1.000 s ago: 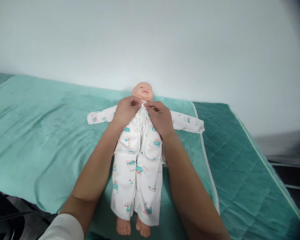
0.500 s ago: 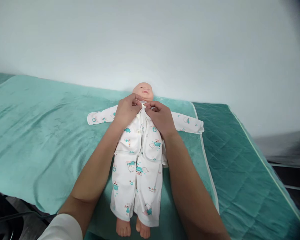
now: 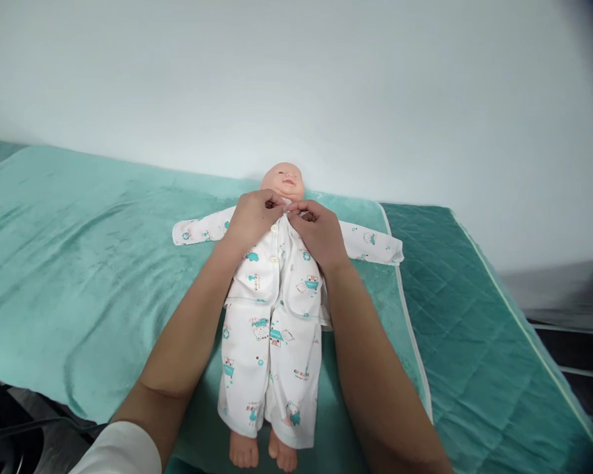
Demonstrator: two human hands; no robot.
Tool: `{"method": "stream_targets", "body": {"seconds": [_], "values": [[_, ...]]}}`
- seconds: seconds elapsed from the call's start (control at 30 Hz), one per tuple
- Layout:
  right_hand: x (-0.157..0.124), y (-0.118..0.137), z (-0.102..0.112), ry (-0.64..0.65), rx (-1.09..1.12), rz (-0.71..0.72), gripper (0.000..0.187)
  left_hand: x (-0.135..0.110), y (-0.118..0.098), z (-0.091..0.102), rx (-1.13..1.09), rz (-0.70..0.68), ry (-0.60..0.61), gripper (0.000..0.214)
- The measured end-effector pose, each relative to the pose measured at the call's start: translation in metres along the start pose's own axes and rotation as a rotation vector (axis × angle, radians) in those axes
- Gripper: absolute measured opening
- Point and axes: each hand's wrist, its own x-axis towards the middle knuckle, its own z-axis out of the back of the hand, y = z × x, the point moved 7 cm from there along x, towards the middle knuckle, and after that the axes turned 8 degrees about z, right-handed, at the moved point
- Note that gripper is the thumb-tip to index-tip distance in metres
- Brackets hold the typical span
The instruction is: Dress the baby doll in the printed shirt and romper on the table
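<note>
A baby doll (image 3: 282,179) lies on its back on a teal blanket (image 3: 89,263), dressed in a white printed shirt (image 3: 277,257) and matching trousers (image 3: 267,368). Its sleeves are spread out to both sides and its bare feet (image 3: 261,451) point toward me. My left hand (image 3: 251,218) and my right hand (image 3: 317,232) meet at the shirt's collar just under the doll's chin. Both pinch the shirt's front edges together with closed fingertips. The top fastening is hidden under my fingers.
The blanket covers a teal quilted mattress (image 3: 474,342) that stands against a plain white wall (image 3: 326,79). The mattress edge drops off at the right, with dark floor beyond. Dark objects (image 3: 10,434) lie at the lower left by the near edge.
My fingertips have drawn slightly closer together at the collar. The doll and the blanket have not moved.
</note>
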Motion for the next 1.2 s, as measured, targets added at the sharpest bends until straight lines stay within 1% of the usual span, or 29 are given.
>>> {"method": "stream_targets", "body": {"seconds": [0.17, 0.37, 0.63, 0.83, 0.97, 1.03, 1.2], "values": [[-0.001, 0.000, 0.000, -0.013, -0.017, -0.011, 0.016, 0.001, 0.002, 0.001, 0.063, 0.050, -0.003, 0.009], [-0.001, 0.005, 0.002, -0.026, -0.071, 0.100, 0.012, 0.001, 0.004, 0.005, 0.067, 0.050, 0.020, 0.011], [-0.001, 0.010, 0.000, 0.019, -0.135, 0.211, 0.016, -0.001, -0.001, 0.003, 0.051, 0.011, 0.067, 0.014], [-0.002, 0.011, 0.000, 0.036, -0.152, 0.224, 0.018, 0.004, 0.002, -0.001, 0.088, 0.015, 0.034, 0.012], [-0.002, 0.010, 0.000, 0.048, -0.152, 0.230, 0.026, 0.008, 0.005, -0.005, 0.113, 0.063, 0.042, 0.017], [-0.002, 0.010, 0.001, 0.040, -0.153, 0.240, 0.029, 0.009, 0.007, -0.005, 0.084, 0.089, 0.042, 0.022], [-0.004, 0.013, 0.001, 0.031, -0.191, 0.276, 0.033, 0.011, 0.016, -0.008, -0.134, 0.197, 0.089, 0.023]]}}
